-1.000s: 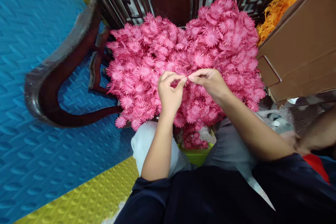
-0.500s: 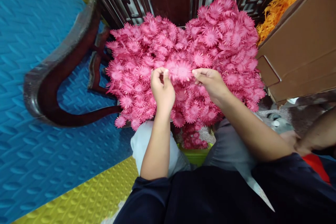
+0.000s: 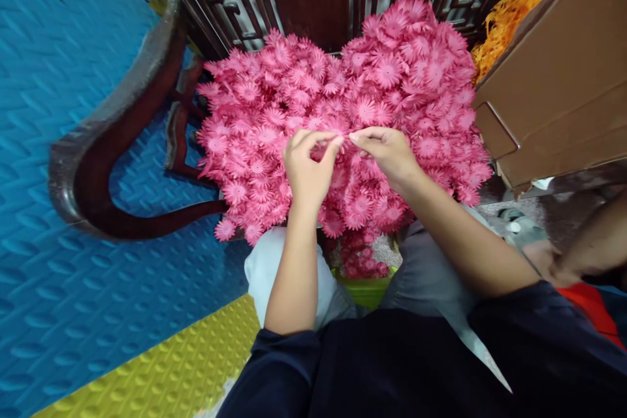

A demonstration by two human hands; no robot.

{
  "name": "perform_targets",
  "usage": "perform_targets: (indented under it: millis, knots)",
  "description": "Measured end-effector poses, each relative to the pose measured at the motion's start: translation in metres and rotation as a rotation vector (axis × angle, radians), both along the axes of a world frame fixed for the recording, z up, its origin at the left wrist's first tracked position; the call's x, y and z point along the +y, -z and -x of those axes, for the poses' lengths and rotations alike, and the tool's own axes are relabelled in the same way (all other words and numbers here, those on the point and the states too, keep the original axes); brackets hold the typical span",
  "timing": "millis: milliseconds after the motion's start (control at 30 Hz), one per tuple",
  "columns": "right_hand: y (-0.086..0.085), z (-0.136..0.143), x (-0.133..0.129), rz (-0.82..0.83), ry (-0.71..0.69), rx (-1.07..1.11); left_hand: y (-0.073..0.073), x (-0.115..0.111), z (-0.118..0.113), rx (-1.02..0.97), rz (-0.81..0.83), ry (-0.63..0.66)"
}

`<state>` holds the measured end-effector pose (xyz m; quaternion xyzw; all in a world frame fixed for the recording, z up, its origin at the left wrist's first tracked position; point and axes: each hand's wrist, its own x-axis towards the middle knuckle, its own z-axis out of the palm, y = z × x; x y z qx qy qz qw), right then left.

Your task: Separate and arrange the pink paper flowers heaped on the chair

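Over a large heap of pink artificial flowers [image 3: 421, 91], both hands meet around a single pink flower [image 3: 337, 124]. My left hand [image 3: 309, 163] pinches it between thumb and index finger, the fingers forming a loop. Close beside it on the right, my right hand [image 3: 386, 151] has thumb and index fingertip pressed together at the flower's edge. The fingertips of the two hands are almost touching. The held flower blends with the pink ones beneath, so its outline is hard to make out.
A dark wooden curved armrest [image 3: 112, 144] stands left of the heap. Cardboard box [image 3: 553, 91] at right, with orange shredded-looking material [image 3: 519, 6] behind. Below, a green container [image 3: 365, 290] sits between my knees. Another person's arm [image 3: 595, 235] shows at the right edge.
My left hand has shifted right and its fingers have stretched out toward my right hand. The gap between the hands has narrowed. The flower, earlier seen face-on, now shows less of its face.
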<state>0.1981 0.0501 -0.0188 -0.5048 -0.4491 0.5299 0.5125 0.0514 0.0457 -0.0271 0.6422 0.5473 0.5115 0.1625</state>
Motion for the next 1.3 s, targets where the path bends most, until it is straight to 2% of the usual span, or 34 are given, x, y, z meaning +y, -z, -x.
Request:
perform_targets:
  millis: [67,233,467,600,700,800,867,933,1000,1067,1200,1233,1300]
  knots:
    - [-0.002,0.0,-0.001,-0.01,-0.033,0.014,0.002,-0.002,-0.007,-0.052,0.023,0.07]
    - [-0.002,-0.005,0.001,-0.016,-0.08,0.047,0.006,0.002,-0.008,-0.201,0.086,0.133]
    - [-0.003,-0.002,-0.001,-0.034,-0.114,0.066,0.002,0.004,-0.003,-0.273,0.056,0.187]
    - [-0.005,-0.001,-0.001,-0.012,-0.102,0.102,0.001,0.0,-0.005,-0.394,0.064,0.186]
    - [-0.002,-0.005,0.002,0.054,-0.028,0.174,0.002,-0.001,-0.008,-0.451,0.006,0.066]
    - [0.002,-0.011,0.006,0.113,0.09,0.199,0.005,0.003,-0.001,-0.43,-0.091,-0.226]
    - [0.003,-0.013,0.009,0.151,0.162,0.203,0.007,0.007,0.007,-0.392,-0.09,-0.428]
    - [0.003,-0.013,0.009,0.181,0.201,0.219,0.009,0.01,0.012,-0.348,-0.037,-0.517]
    - [0.002,-0.01,0.007,0.194,0.198,0.237,0.007,0.008,0.011,-0.289,-0.013,-0.497]
    - [0.0,-0.007,0.004,0.201,0.152,0.239,0.003,0.001,0.003,-0.204,-0.037,-0.41]
    - [-0.001,-0.003,0.0,0.162,-0.018,0.203,-0.002,-0.011,-0.017,-0.107,0.021,-0.069]
    - [-0.001,-0.002,0.0,0.139,-0.048,0.195,-0.002,-0.012,-0.02,-0.112,0.05,-0.034]
    - [0.0,-0.002,0.0,0.109,-0.079,0.184,0.001,-0.011,-0.021,-0.131,0.085,-0.044]
